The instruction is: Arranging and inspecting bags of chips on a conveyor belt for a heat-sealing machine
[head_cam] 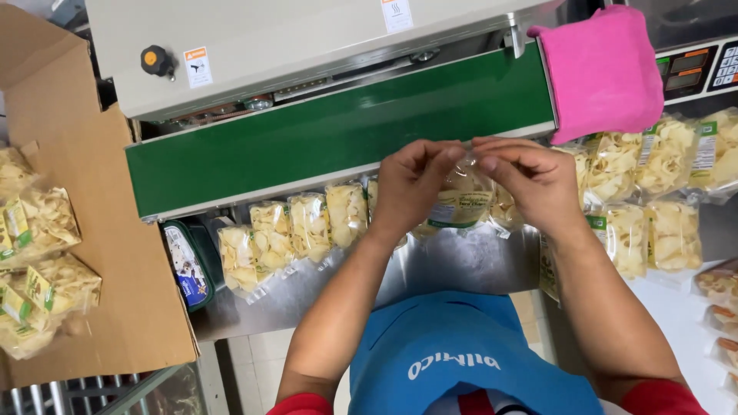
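Far left: open cardboard box (pixel 100 253) with several filled chip bags (pixel 38 223) lying in it. Right of the box, a small dark tub (pixel 187 265) sits at the desk (pixel 461 265) edge. Along the back runs a sealer machine (pixel 292 46) with a black knob (pixel 156 60) and a green conveyor belt (pixel 338 134) slanting up to the right. In front of the belt, a row of clear bags (pixel 296 230) of pale chips stands side by side on the steel desk, touching each other. Centre: left hand (pixel 411 184) and right hand (pixel 530 180) are close together, fingertips nearly meeting, both pinching the top edge of one clear bag of chips (pixel 461 201) with a green label. That bag is held upright just in front of the belt's near edge, above the desk, between the row on the left and the pile on the right. Both hands are closed on the bag's mouth. Right: pink cloth (pixel 603 73) draped over the machine's end, a scale panel (pixel 703 65) behind it, and more filled bags (pixel 661 192) heaped on the desk below. Far right edge: a few other packs (pixel 719 307), contents unclear. Blue apron (pixel 461 353) at bottom.
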